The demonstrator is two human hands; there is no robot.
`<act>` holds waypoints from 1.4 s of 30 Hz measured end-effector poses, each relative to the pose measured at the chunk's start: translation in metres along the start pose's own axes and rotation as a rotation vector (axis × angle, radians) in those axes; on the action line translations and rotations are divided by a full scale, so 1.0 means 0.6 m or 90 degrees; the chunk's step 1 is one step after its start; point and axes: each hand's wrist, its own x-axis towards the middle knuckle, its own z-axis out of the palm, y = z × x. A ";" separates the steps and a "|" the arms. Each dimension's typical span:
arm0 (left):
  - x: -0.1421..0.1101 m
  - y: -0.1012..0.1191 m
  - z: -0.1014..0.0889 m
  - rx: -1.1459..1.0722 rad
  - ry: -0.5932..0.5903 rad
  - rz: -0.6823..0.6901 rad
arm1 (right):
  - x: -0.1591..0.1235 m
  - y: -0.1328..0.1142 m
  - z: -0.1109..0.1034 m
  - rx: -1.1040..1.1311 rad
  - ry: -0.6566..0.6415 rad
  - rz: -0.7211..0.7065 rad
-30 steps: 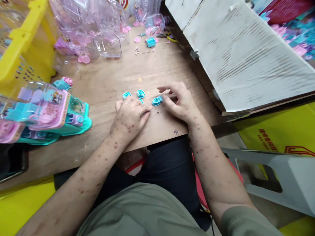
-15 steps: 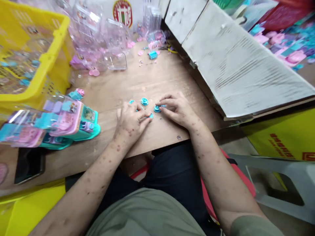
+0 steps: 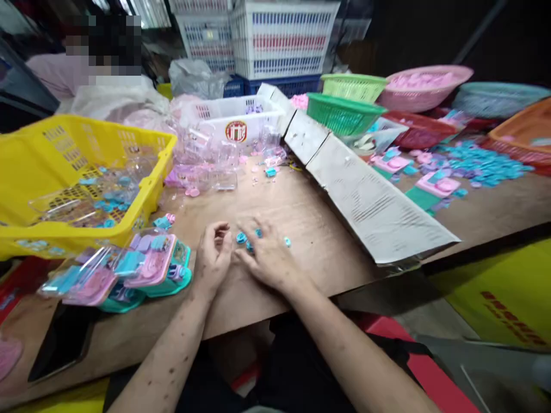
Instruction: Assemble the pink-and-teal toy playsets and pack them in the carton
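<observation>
Has drawn the left hand (image 3: 216, 252) off to the left of the teal oval pieces (image 3: 241, 237) and brought the right hand (image 3: 269, 252) across to them, leaving one small teal piece (image 3: 287, 241) clear on its right. Has raised the view, bringing in stacked crates (image 3: 286, 43), a pink basket (image 3: 424, 98) and another person's pale pink top (image 3: 52, 74).

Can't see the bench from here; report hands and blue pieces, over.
Left hand loosely curled, beside the blue pieces. Right hand over them, grip unclear. Lone blue piece right of that hand. Cardboard wall farther right.
</observation>
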 end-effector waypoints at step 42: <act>-0.003 0.008 0.083 0.137 -0.340 0.161 | -0.188 0.064 -0.358 1.327 0.439 0.189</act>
